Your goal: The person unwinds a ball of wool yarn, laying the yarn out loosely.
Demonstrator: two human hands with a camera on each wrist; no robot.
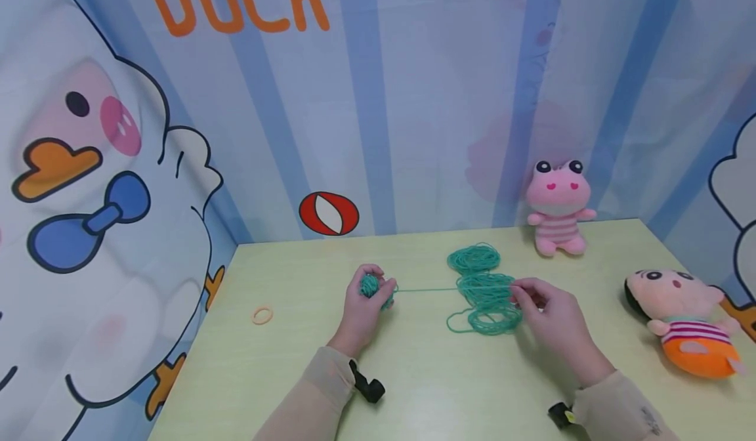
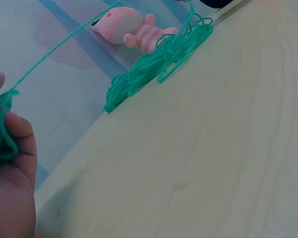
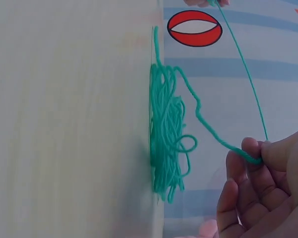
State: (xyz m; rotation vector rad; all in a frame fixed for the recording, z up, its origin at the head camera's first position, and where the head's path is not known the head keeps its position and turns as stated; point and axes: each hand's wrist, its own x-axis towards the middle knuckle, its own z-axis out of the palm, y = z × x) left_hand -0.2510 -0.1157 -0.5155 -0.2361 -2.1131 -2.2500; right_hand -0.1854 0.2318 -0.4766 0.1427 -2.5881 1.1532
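In the head view my left hand [image 1: 361,313] grips a small ball of green yarn [image 1: 369,285], its fingers curled round it. A single strand runs taut from that ball to my right hand [image 1: 552,316], which pinches it between thumb and forefinger. Beneath the strand, loose loops of green yarn [image 1: 487,290] lie on the table in a long heap. The right wrist view shows the pinched strand [image 3: 248,79] rising from the right hand [image 3: 268,183], while a slacker length droops from the fingers to the heap [image 3: 166,134].
A pink striped plush toy [image 1: 558,208] sits at the table's back edge. Another plush doll [image 1: 685,323] in orange lies at the right. To the left, a small pale orange ring [image 1: 262,315] rests on the table [image 1: 425,375]. A printed cloth [image 1: 425,100] hangs behind.
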